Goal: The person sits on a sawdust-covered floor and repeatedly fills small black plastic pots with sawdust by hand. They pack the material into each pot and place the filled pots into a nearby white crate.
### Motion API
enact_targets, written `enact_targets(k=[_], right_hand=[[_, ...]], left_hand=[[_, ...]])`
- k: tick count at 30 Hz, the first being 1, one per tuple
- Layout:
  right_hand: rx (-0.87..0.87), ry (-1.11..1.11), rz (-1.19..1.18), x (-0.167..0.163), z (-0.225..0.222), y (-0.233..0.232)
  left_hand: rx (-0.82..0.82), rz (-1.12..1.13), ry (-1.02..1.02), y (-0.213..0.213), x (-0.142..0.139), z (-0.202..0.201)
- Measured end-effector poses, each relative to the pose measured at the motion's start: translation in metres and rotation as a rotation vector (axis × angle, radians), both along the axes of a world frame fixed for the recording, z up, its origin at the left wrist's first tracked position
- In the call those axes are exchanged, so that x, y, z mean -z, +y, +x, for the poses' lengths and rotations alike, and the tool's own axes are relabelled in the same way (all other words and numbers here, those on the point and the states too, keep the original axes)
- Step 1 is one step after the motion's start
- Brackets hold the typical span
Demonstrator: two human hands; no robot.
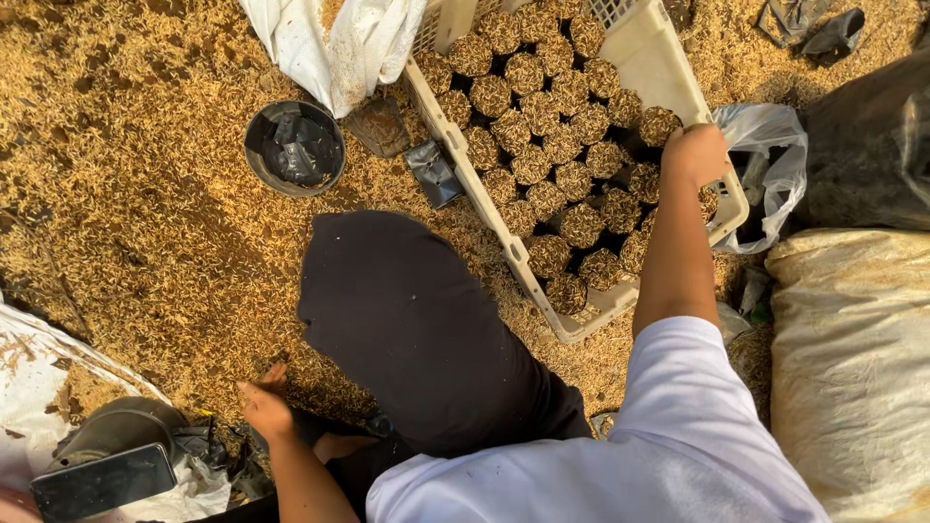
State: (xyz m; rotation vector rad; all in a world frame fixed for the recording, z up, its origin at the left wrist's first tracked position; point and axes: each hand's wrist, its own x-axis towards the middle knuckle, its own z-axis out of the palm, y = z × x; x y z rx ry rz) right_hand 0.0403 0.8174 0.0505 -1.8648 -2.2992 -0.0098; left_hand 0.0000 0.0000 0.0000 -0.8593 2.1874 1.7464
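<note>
Crate point(668, 73) – cream plastic, packed with husk-filled black bags point(542, 116), on husk-strewn ground. Right hand point(694, 153) curled over bag at crate's far edge – grip unclear. Left hand point(263, 405) loose, fingers on ground.

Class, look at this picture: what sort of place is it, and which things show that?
Probably a plant nursery's potting area: a plastic crate packed with husk-filled seedling bags, loose husks on the ground, and big sacks.
</note>
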Motion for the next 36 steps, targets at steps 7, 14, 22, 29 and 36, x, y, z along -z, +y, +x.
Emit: enact_targets(k=[7,14,22,29,36], right_hand=[[-0.170,-0.302,0.131,-0.006,0.017,0.009],[-0.393,-0.226,0.425,-0.028,-0.011,0.006],[-1.438,0.451,0.127,-0.068,-0.199,-0.180],[-1.547,0.266,-0.315,-0.048,-0.294,-0.368],[-1.435,-0.092,-0.059,-0.002,-0.334,-0.369]], left_hand=[[0.087,-0.213,-0.072,0.008,-0.017,0.008],[-0.035,-0.129,0.036,0.033,-0.005,0.011],[-0.058,-0.787,-0.024,0.049,-0.002,-0.009],[-0.137,-0.687,-0.347,0.048,-0.013,-0.009],[0.186,-0.685,-0.075,0.077,-0.010,-0.004]])
